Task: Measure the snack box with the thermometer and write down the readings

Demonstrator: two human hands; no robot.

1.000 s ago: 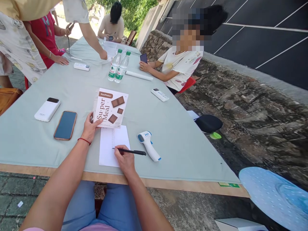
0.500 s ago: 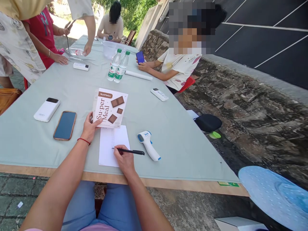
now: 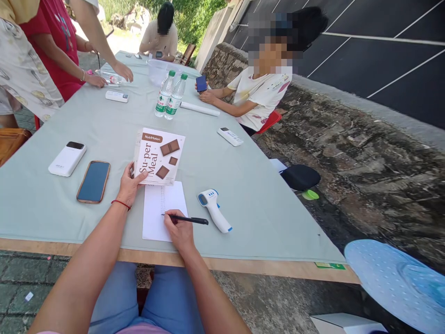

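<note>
My left hand (image 3: 131,183) is closed on a small white and brown box (image 3: 159,157) printed "NutriMotion Su-per Meal" with chocolate pieces. The box is held up, tilted, over the top of a white sheet of paper (image 3: 155,227). My right hand (image 3: 181,231) rests on that sheet and grips a black pen (image 3: 191,219), its tip at a column of small handwritten marks. To the right of the paper lies a white and blue infrared thermometer (image 3: 216,211). A phone with a brown edge (image 3: 93,181) lies left of my left wrist.
A white power bank (image 3: 67,158) lies beyond the phone. Two water bottles (image 3: 170,95) stand mid-table near a clear plastic basin (image 3: 158,72). One person (image 3: 260,95) sits at the right holding a phone; others are at the left and far end. A blue hat (image 3: 392,283) hangs near the right corner.
At the far left, a standing person's arm has shifted over the table and the hand has left the bottle there. My hands, the box and the pen show hardly any movement.
</note>
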